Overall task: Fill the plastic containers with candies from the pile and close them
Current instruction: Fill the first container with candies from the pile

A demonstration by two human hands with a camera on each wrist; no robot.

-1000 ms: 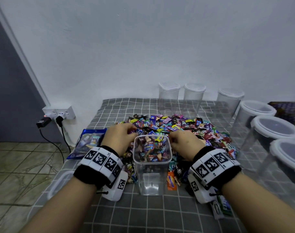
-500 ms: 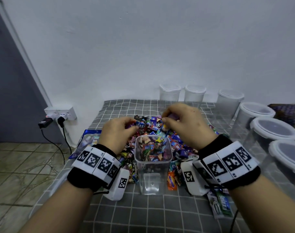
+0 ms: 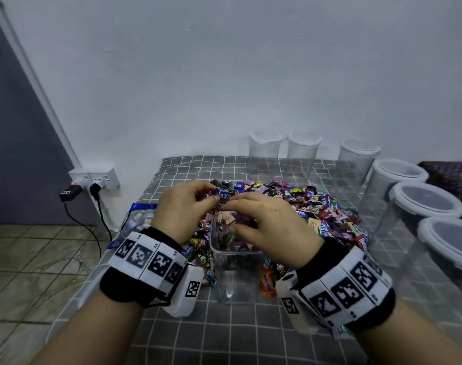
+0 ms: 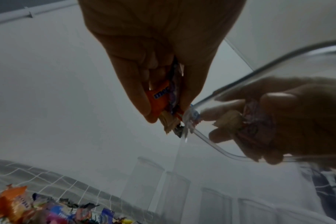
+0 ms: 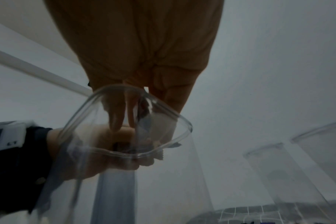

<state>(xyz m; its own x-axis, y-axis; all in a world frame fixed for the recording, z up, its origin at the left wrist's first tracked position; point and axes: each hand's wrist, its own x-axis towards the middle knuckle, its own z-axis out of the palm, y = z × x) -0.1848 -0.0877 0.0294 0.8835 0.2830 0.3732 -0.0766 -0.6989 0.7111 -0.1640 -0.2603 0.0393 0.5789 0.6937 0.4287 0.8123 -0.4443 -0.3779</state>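
A clear, lidless plastic container (image 3: 236, 280) stands on the grey checked cloth, in front of the pile of wrapped candies (image 3: 319, 206). My right hand (image 3: 232, 218) hovers right over its mouth, fingers curled round a few candies (image 4: 249, 125). My left hand (image 3: 214, 198) is just left of the rim and behind it, pinching a bunch of candies with an orange wrapper (image 4: 159, 98) among them. In the right wrist view my fingertips (image 5: 115, 121) hang inside the rim (image 5: 82, 109). The container's lower part looks bare.
Three lidded clear containers (image 3: 303, 154) stand along the back wall, and three more (image 3: 427, 204) line the right side. A blue candy bag (image 3: 137, 219) lies at the cloth's left edge. A wall socket with plugs (image 3: 93, 180) is further left.
Both hands were down in the pile on either side of the container. The right hand rose with candies and came down over the mouth; the left hand lifted its candies toward the rim.
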